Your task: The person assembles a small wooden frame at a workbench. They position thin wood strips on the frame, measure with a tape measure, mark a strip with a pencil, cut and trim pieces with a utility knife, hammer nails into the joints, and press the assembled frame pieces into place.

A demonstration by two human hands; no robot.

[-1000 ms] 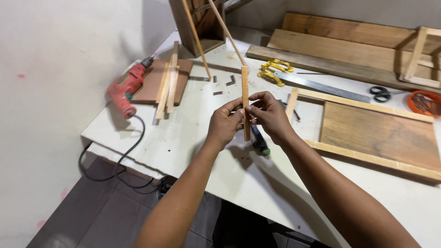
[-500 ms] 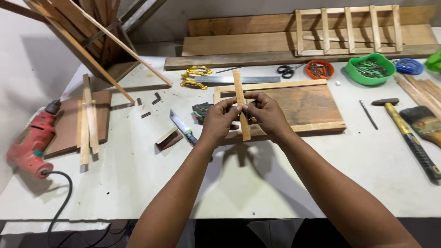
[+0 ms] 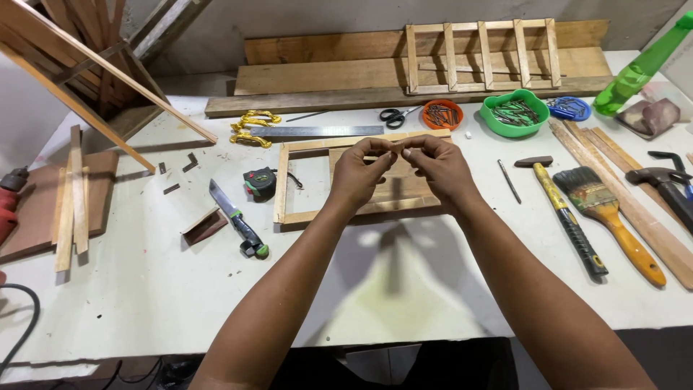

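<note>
I held my left hand (image 3: 364, 173) and right hand (image 3: 440, 167) together above the wooden frame (image 3: 303, 180), fingers (image 3: 393, 148) pinched on a thin wooden strip (image 3: 372, 157) seen almost end-on. Left of the frame lay a tape measure (image 3: 260, 182) and a knife (image 3: 238, 220); right of it, a hammer (image 3: 563, 213) and a paintbrush (image 3: 610, 217) on the desk (image 3: 144, 289).

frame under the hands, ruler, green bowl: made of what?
Frame: bare, unfinished wood by its pale grain. Ruler: likely steel, grey with a dull sheen. Green bowl: probably plastic, uniform bright glossy colour.
</note>
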